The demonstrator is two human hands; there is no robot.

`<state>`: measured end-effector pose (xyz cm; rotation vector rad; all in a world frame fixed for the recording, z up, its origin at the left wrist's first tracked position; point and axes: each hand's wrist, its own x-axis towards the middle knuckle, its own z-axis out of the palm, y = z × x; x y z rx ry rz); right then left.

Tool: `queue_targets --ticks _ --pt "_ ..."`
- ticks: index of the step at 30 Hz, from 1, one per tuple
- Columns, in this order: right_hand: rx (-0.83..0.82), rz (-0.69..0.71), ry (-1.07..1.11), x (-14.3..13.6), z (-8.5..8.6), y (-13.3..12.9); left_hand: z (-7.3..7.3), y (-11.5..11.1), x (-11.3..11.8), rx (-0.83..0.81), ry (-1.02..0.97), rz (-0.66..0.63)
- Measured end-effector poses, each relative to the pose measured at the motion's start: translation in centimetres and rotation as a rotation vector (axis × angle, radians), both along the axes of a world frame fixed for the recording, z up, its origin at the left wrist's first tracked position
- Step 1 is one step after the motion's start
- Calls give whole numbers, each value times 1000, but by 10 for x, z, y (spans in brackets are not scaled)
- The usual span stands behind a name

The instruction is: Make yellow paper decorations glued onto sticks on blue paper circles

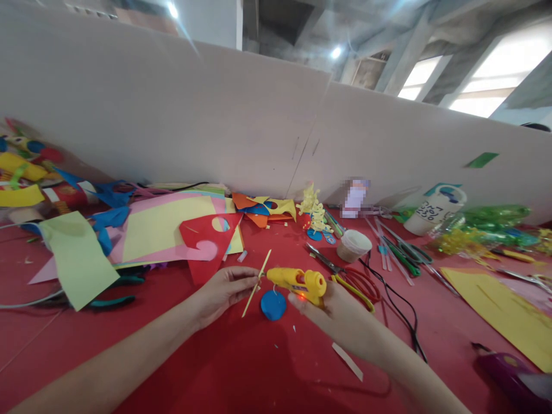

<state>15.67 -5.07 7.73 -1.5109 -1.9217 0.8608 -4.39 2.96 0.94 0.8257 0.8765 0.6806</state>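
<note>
My left hand (228, 290) pinches a thin pale-yellow strip (252, 300) near its middle, with the strip slanting upright between thumb and fingers. A yellow hot glue gun (293, 278) is gripped in my right hand (330, 307), its small light glowing red-orange. The gun's nozzle points left and meets or nearly meets the strip; I cannot tell whether they touch. Just below the nozzle a blue paper disc (273, 305) lies on the red table (241, 368). A narrow pale strip (347, 362) rests below my right hand.
Paper sheets (155, 230) and a red cut-out (202, 261) lie left. Scissors with red handles (357, 282), a white cup (353, 246) and black cables (399, 305) are right of centre. A white mug (433, 213) stands near the white partition (207, 115). Yellow paper (500, 310) lies far right.
</note>
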Motion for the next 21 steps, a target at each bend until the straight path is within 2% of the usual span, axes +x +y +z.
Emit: queue_targets --ticks 7,10,13,16,18,21 --pt "23 -49 37 18 6 2 3 0 -1 11 -36 -12" --pt "-92 -125 165 40 16 1 6 0 -2 13 -31 -33" --pt "-205 -201 381 67 28 -2 7 0 -2 7 -22 -25" --pt "-74 -366 580 96 39 -3 8 0 -1 15 -24 4" --pt "101 -551 681 119 41 0 9 1 0 27 -26 28" --pt "367 -817 668 161 34 8 13 3 1 13 -22 52"
